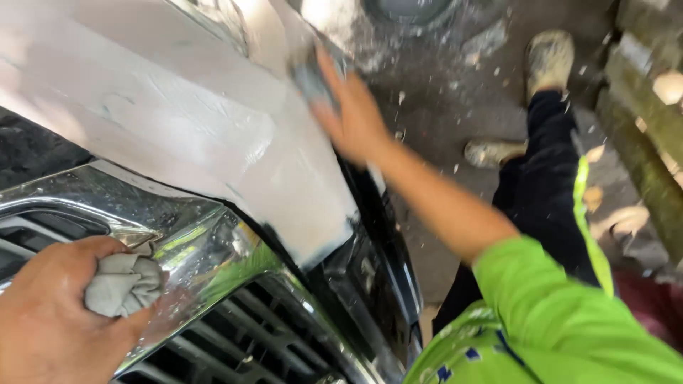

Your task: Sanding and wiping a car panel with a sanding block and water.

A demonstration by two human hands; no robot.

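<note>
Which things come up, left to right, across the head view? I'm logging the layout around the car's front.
Left hand → grey rag bunched in it → chrome grille trim → right hand pressing a dark pad on the hood → person's shoe → mossy kerb.

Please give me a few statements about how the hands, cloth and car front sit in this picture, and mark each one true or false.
1. The left hand grips a bunched grey cloth against the chrome grille. True.
2. The right hand rests on the ground. False: it presses a dark pad on the car's hood.
3. The hood is covered in a whitish film. True.
4. The right arm wears a red sleeve. False: the sleeve is bright green.
5. The person's feet are bare. False: pale, dirty shoes show on the wet ground.
</note>
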